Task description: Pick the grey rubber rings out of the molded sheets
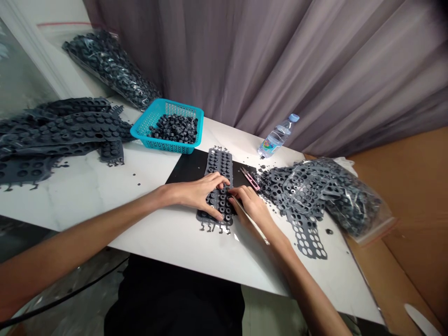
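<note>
A grey rubber sheet studded with small ring parts lies lengthwise on a black mat in front of me. My left hand rests on the sheet's near half, fingers curled and pressing down on it. My right hand sits at the sheet's right edge, closed around a thin stick-like tool whose tip meets the sheet. Small pink snips lie just beyond my right hand.
A teal basket of loose black rings stands behind the mat. Stacked full rubber sheets lie at left, emptied punched sheets and a bag at right. A water bottle stands by the curtain. A bag of rings leans at back left.
</note>
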`<move>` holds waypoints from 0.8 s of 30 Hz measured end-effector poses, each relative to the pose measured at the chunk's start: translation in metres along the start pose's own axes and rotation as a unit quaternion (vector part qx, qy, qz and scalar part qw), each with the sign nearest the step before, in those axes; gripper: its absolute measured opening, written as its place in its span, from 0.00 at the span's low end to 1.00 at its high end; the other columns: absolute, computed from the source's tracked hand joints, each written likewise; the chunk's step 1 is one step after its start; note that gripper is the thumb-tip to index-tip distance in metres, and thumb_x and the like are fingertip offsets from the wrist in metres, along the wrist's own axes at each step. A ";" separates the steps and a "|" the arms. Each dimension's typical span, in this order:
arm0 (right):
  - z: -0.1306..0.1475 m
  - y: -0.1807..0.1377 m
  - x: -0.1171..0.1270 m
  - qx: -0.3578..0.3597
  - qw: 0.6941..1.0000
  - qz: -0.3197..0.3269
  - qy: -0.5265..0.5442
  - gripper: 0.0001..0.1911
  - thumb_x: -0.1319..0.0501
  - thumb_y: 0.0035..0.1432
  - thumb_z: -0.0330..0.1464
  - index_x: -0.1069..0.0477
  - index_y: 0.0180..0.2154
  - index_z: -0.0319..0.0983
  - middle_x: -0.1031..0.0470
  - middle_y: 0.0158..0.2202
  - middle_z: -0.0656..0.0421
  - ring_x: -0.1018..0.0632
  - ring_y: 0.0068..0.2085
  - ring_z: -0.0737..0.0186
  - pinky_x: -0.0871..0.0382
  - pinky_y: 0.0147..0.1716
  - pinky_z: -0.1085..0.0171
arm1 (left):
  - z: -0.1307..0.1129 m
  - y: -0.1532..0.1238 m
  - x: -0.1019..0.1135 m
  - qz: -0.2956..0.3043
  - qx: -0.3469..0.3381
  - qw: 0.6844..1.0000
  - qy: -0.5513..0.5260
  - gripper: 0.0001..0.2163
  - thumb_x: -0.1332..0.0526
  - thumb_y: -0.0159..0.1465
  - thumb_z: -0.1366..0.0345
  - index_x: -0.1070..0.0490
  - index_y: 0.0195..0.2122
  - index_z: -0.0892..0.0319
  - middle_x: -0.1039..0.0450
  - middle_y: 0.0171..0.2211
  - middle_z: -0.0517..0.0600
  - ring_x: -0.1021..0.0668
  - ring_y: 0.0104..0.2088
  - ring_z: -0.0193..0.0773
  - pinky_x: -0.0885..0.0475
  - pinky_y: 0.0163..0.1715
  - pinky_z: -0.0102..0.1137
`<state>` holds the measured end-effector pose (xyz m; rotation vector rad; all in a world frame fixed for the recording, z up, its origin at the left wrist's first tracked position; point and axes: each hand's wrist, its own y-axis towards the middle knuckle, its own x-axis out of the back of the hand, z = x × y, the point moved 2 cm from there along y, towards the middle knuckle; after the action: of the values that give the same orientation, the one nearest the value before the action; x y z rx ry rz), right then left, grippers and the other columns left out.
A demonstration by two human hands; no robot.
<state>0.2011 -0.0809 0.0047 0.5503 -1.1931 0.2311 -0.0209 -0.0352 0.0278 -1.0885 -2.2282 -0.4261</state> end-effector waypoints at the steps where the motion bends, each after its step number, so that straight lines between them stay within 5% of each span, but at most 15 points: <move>1: 0.001 0.000 -0.001 -0.004 1.000 -0.004 -0.003 0.11 0.48 0.77 0.38 0.30 0.52 0.43 0.22 0.45 0.51 0.22 0.47 0.48 0.28 0.46 0.53 | 0.000 0.000 0.000 -0.001 0.001 1.000 0.000 0.43 0.29 0.52 0.39 0.40 0.64 0.51 0.36 0.59 0.55 0.30 0.60 0.55 0.32 0.59 0.45; 9: -0.020 -0.001 -0.001 -0.119 0.987 -0.106 -0.008 0.14 0.52 0.77 0.39 0.34 0.53 0.40 0.25 0.49 0.46 0.23 0.50 0.46 0.29 0.49 0.51 | 0.002 0.002 0.000 0.013 0.000 1.000 0.003 0.43 0.28 0.52 0.38 0.39 0.65 0.50 0.37 0.61 0.55 0.30 0.61 0.55 0.31 0.59 0.45; 17: -0.044 -0.015 0.020 -0.133 0.979 -0.137 -0.067 0.15 0.53 0.76 0.38 0.32 0.51 0.40 0.26 0.44 0.45 0.26 0.47 0.43 0.29 0.47 0.46 | -0.007 -0.002 0.000 0.028 0.005 1.000 -0.008 0.39 0.28 0.55 0.39 0.35 0.62 0.51 0.33 0.58 0.55 0.27 0.57 0.51 0.28 0.56 0.44; 24: -0.049 -0.015 0.020 -0.162 0.974 -0.128 -0.092 0.23 0.53 0.74 0.38 0.39 0.63 0.35 0.24 0.46 0.41 0.25 0.47 0.38 0.28 0.45 0.44 | -0.011 0.002 0.007 -0.068 -0.028 0.996 -0.054 0.16 0.42 0.73 0.49 0.26 0.46 0.56 0.23 0.43 0.50 0.23 0.29 0.34 0.25 0.31 0.33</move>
<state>0.2547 -0.0700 0.0062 0.4388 -1.2917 -0.2369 -0.0183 -0.0354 0.0407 -1.0144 -2.4087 -0.5003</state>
